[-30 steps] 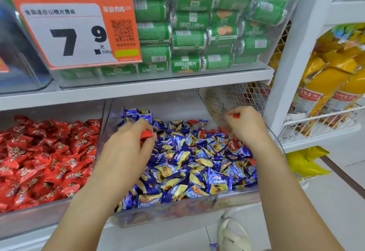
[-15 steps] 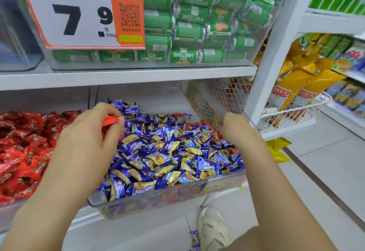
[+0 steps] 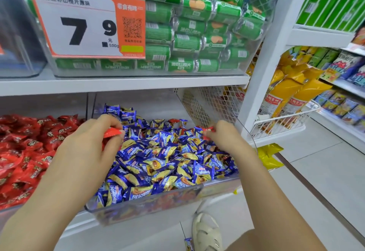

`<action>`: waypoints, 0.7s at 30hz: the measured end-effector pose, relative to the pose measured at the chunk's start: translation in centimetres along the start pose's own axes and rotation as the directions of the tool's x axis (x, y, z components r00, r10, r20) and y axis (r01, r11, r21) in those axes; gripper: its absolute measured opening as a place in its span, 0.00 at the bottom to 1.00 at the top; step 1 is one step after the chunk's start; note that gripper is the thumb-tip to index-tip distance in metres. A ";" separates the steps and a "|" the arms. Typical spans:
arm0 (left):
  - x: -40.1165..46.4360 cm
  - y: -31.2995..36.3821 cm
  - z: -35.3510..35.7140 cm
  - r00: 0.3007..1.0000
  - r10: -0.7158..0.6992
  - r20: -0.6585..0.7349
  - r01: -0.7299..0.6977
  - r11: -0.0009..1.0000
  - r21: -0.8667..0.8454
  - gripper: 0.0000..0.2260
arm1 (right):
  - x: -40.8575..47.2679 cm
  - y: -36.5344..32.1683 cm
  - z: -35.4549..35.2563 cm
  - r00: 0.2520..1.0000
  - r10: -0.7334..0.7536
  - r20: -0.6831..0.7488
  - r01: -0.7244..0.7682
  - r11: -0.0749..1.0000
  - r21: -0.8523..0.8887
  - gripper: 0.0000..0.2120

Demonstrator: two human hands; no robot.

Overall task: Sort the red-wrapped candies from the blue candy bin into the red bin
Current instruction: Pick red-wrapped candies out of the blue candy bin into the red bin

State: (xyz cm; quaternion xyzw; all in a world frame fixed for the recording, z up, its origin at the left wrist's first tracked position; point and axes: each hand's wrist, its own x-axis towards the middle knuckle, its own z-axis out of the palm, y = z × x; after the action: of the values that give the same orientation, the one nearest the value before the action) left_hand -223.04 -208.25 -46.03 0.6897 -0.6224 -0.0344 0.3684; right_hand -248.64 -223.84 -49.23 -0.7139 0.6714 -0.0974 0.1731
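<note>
Left grip: the left hand (image 3: 87, 148) has its fingers curled, pinching one red-wrapped candy (image 3: 111, 132) between thumb and fingertips; the crinkled foil sticks out toward the right, above the left edge of the blue pile.
Right grip: the right hand (image 3: 227, 138) has its fingers bent in around a second red candy (image 3: 208, 128), with only a small red corner showing at the fingertips, over the far right part of the same pile.
Held count: two red pieces, one per hand.
Blue candy bin (image 3: 150, 203): one clear, hard plastic tray with a rounded near rim, heaped with small pillow-shaped blue and gold wrappers, too many to count; a few red strays (image 3: 173, 120) lie at the far side.
Red bin (image 3: 11, 209): one tray just left of the blue one, filled with shiny, creased red wrappers (image 3: 25, 152).
Upper shelf: one clear box of green foil rolls (image 3: 189, 29) with cylindrical bodies and crimped silver ends, fronted by one orange and white price card (image 3: 87, 21).
Right rack: a white wire basket (image 3: 280, 122) holding yellow packets.
Floor: pale tiles, one cream woven sandal (image 3: 207, 233) near the bottom edge, one blue candy (image 3: 188, 243) lying beside it.
</note>
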 end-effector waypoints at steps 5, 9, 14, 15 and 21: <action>-0.1 0.0 -0.6 0.999 -0.051 -0.006 0.050 0.991 -0.123 0.06 | -3.6 -3.3 -3.2 0.976 -0.218 -0.014 0.174 0.739 0.651 0.07; -0.5 -2.2 -3.1 0.986 -0.165 -0.007 0.158 0.953 -0.257 0.03 | -7.2 -8.2 -2.1 0.894 -0.442 0.078 0.257 0.647 0.718 0.04; -1.6 -9.7 -7.1 0.888 -0.453 0.075 0.439 0.789 -0.430 0.05 | -12.9 -16.1 3.1 0.775 -0.626 0.091 0.365 0.561 0.743 0.03; -1.7 -10.9 -7.6 0.869 -0.491 0.060 0.467 0.774 -0.427 0.06 | -13.3 -17.8 3.9 0.753 -0.650 0.100 0.379 0.553 0.742 0.04; -1.6 -14.1 -8.9 0.815 -0.578 -0.047 0.495 0.736 -0.461 0.08 | -11.8 -26.9 7.4 0.733 -0.643 0.223 0.384 0.662 0.644 0.15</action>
State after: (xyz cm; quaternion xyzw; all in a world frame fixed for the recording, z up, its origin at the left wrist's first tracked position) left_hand -207.14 -203.34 -47.94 0.7418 -0.3352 -0.2102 0.5415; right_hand -222.00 -210.26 -44.77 -0.7971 0.3195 -0.1737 0.4820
